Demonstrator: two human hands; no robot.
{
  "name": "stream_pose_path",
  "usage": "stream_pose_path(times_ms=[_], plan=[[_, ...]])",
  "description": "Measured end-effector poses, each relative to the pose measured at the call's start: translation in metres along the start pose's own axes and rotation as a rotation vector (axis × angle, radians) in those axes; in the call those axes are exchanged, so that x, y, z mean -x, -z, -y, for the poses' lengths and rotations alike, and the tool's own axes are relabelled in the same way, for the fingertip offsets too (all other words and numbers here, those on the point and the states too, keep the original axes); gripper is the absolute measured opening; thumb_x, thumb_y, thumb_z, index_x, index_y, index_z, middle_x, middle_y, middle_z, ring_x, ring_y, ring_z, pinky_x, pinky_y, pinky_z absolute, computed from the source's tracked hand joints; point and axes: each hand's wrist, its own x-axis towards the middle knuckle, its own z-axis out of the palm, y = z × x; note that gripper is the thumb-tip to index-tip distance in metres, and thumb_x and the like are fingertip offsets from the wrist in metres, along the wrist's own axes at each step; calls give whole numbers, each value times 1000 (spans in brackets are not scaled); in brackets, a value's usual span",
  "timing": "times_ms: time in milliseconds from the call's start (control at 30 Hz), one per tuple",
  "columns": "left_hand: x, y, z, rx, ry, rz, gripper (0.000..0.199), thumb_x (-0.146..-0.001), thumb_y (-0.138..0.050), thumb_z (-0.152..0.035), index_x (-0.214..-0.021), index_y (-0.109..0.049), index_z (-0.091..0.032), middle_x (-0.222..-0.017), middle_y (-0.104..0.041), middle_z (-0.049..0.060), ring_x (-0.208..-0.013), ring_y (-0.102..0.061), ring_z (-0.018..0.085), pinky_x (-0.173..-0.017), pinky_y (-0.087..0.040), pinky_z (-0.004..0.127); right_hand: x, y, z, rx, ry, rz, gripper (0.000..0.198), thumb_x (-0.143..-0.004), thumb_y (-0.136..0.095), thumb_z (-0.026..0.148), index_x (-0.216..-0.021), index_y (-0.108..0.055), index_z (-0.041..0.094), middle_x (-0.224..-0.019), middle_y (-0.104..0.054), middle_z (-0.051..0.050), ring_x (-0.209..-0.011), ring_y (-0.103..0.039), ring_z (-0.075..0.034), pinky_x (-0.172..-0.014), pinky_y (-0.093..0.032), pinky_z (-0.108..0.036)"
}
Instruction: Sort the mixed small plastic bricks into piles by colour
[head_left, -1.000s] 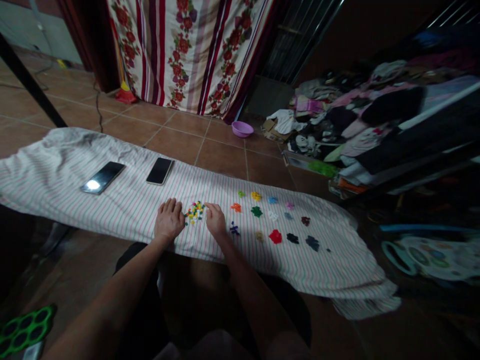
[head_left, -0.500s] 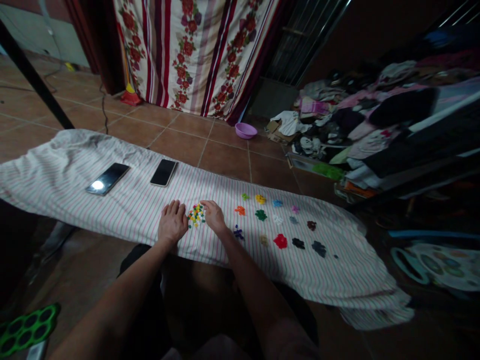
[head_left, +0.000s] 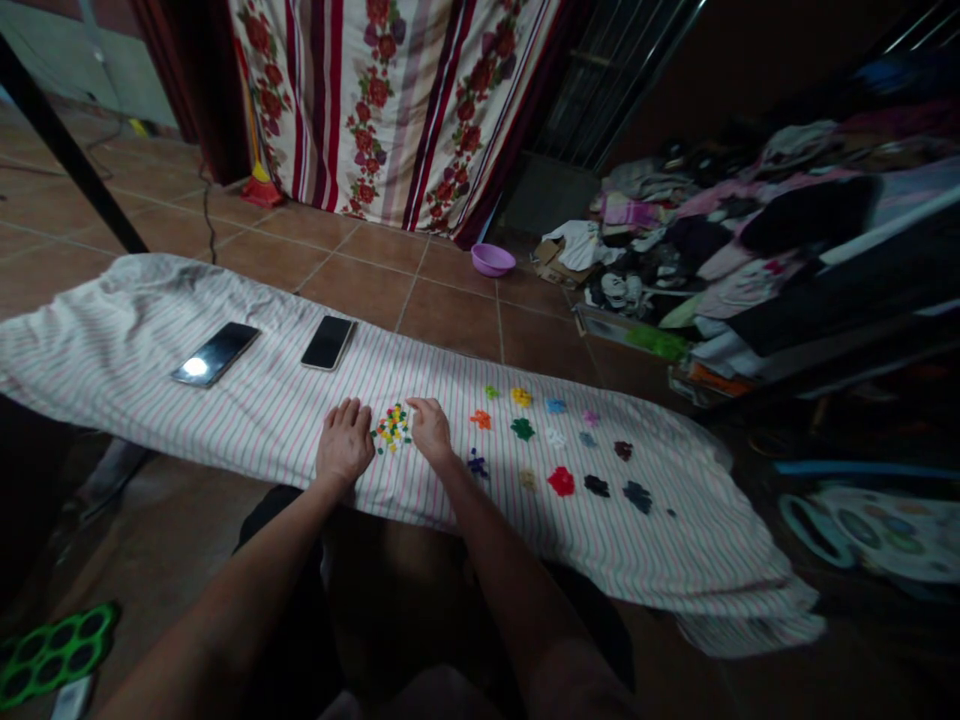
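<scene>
A mixed pile of small yellow, green, red and white pieces [head_left: 392, 428] lies on the striped cloth [head_left: 442, 375] between my hands. Flat on the cloth at the left side of that pile rests my left hand [head_left: 345, 440], its fingers stretched out. My right hand [head_left: 430, 430] is at the pile's right edge with its fingers curled in and the index finger towards the pieces. Whatever it may hold is hidden. To its right are small heaps sorted by colour, among them orange pieces [head_left: 481, 420], dark green pieces [head_left: 522, 429], purple pieces [head_left: 478, 463] and red pieces [head_left: 561, 481].
Two phones, one with a bright reflection [head_left: 216, 355] and one dark [head_left: 328, 342], lie on the cloth at the left. Beyond it, a purple basin [head_left: 493, 261] stands on the tiled floor. Clothes [head_left: 720, 215] are heaped at the right. A green-rimmed tray [head_left: 56, 655] is at lower left.
My right hand has drawn back slightly to the right, away from the mixed pile, and more of the pile shows. My left hand has stayed almost in place.
</scene>
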Motion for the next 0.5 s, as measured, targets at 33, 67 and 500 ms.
stream_pose_path(times_ms=[33,67,500], plan=[[0,0,0,-4,-1,-3,39,-86,-41,-22,-121,-57,-16,-134,-55,17,-129,-45,31,-108,-31,47,1,1,0,8,-6,-2,40,-80,-43,5,-104,-70,22,-100,-67,-6,-95,-61,-18,-91,-48,-30],[0,0,0,-6,-1,-8,39,-86,-41,-23,-120,-57,-16,-133,-55,16,-129,-45,30,-108,-31,47,2,2,1,14,1,15,41,-80,-43,5,-105,-70,22,-100,-68,-6,-95,-61,-18,-92,-48,-30],[-1,2,-2,30,18,-10,40,-86,-39,-23,-121,-57,-13,-133,-55,18,-130,-44,30,-109,-31,46,35,8,0,-67,59,29,32,-85,-46,13,-104,-70,22,-101,-62,-6,-94,-61,-17,-86,-51,-28]])
